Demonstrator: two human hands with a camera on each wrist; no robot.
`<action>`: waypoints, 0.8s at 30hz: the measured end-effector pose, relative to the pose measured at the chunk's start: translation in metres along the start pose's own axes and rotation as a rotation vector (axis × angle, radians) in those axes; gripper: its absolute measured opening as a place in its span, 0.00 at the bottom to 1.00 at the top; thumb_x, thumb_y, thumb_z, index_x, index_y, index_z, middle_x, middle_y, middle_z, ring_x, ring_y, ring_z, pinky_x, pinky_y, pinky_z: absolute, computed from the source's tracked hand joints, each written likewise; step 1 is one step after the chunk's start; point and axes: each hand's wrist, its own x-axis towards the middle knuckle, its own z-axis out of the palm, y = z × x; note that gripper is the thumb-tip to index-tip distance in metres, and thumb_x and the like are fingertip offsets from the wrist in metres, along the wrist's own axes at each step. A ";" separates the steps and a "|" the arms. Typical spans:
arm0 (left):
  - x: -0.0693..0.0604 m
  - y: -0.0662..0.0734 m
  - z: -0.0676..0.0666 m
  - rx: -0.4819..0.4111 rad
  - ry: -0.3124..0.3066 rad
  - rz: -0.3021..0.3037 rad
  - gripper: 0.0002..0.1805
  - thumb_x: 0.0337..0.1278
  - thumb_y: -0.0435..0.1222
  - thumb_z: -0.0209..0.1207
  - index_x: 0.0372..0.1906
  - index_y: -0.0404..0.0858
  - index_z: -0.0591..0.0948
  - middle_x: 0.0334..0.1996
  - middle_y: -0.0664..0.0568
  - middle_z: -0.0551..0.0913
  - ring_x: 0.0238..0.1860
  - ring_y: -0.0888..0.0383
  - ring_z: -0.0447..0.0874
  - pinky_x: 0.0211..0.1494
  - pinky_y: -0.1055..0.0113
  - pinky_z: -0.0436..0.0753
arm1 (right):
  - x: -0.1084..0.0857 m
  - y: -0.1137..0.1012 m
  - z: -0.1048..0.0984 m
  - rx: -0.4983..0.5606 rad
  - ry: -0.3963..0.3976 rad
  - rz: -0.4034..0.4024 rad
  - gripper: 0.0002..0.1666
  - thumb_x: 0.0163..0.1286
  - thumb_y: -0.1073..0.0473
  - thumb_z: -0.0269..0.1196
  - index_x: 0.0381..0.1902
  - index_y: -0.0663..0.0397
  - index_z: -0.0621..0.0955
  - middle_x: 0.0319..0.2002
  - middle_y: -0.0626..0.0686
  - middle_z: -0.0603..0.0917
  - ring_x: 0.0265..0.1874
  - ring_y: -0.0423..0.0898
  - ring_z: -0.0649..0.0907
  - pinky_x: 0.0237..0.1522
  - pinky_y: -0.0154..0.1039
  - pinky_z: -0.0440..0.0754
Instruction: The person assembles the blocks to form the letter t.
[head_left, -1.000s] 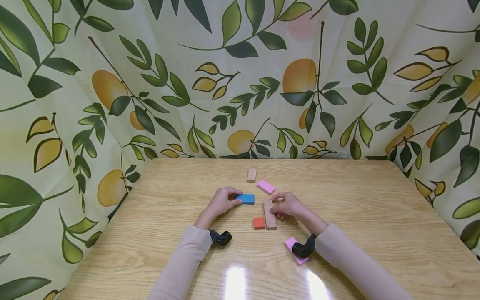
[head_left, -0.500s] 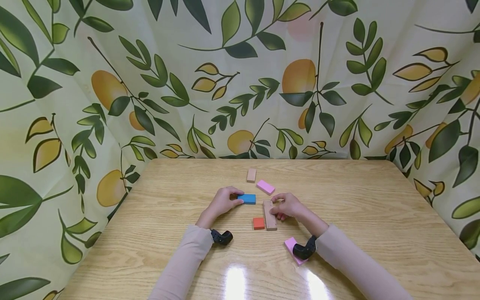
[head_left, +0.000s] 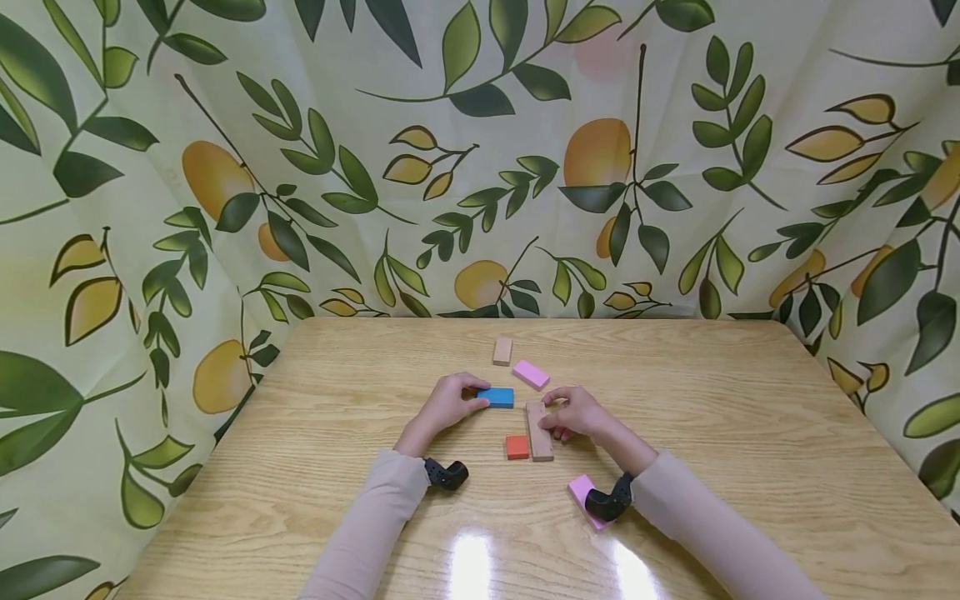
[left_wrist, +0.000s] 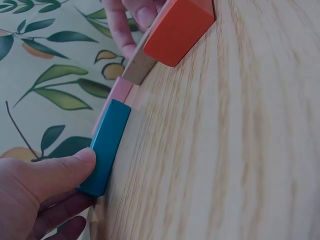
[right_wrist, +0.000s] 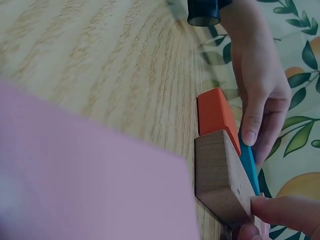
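Observation:
The left hand (head_left: 448,404) pinches the left end of a blue block (head_left: 500,397) lying on the table; in the left wrist view, its thumb presses the blue block (left_wrist: 107,145). The right hand (head_left: 576,414) has thumb and fingers on the long wooden block (head_left: 539,431), gripping its right side toward the far end. The right wrist view has the right hand (right_wrist: 285,215) at the lower right, on the wooden block (right_wrist: 220,175). An orange-red block (head_left: 517,447) lies left of the wooden block's near end. A small gap parts the blue block from the wooden one.
A pink block (head_left: 531,374) and a small wooden block (head_left: 502,351) lie beyond the hands. Another pink block (head_left: 582,491) sits nearer, partly under the black wrist device on the right arm. A leaf-patterned cloth (head_left: 525,208) hangs behind the table (head_left: 337,358).
The left hand has moved the blue block slightly to the right, toward the long wooden block. The right hand has barely moved and keeps its hold.

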 end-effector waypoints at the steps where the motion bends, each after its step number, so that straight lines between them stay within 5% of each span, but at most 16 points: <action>1: 0.000 0.000 0.000 -0.001 0.001 0.002 0.14 0.57 0.34 0.64 0.49 0.35 0.85 0.49 0.43 0.86 0.53 0.49 0.82 0.61 0.54 0.80 | 0.000 0.000 0.000 -0.001 0.001 0.001 0.24 0.57 0.66 0.68 0.52 0.65 0.76 0.14 0.46 0.76 0.13 0.38 0.74 0.17 0.27 0.74; 24: 0.003 0.004 0.002 0.013 -0.016 0.009 0.15 0.58 0.35 0.64 0.49 0.35 0.84 0.51 0.43 0.85 0.57 0.47 0.81 0.65 0.53 0.77 | 0.001 0.001 0.002 0.001 0.005 -0.001 0.24 0.58 0.66 0.69 0.51 0.64 0.76 0.13 0.46 0.76 0.12 0.38 0.74 0.17 0.27 0.74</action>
